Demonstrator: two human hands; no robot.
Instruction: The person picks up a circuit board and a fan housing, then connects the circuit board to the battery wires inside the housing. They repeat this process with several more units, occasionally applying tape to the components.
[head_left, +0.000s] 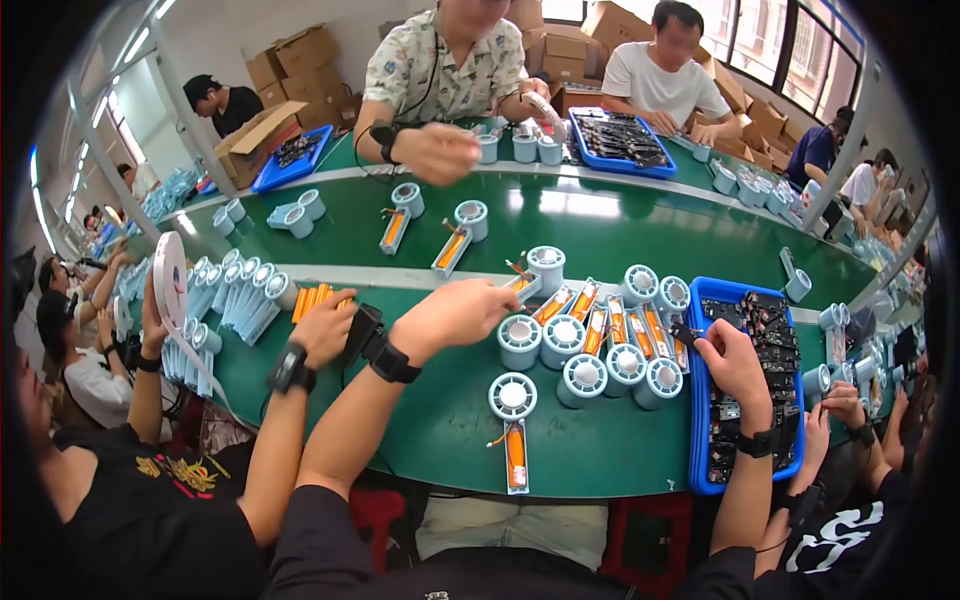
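My left hand [465,315] reaches across the table, its fingers closed at the open handle of a light-blue handheld fan [546,262]. Thin wires stick out beside the fingertips. Over the left side of a blue tray [697,440] of black circuit boards [752,345], my right hand [735,368] pinches a small black board [684,333]. Between my hands, several fans [584,376] stand in a cluster, orange batteries showing in their open handles. Nearest me lies one fan [512,397] with an orange battery [516,458] and loose wires at its handle.
At left, a neighbour's hand [328,328] touches orange batteries [308,302] beside piled fans [240,290]; another hand holds a white tape roll [170,283]. A green belt [620,235] carries fans. Across it, people work by another blue tray [622,168]. A neighbour's hand [845,403] is at right.
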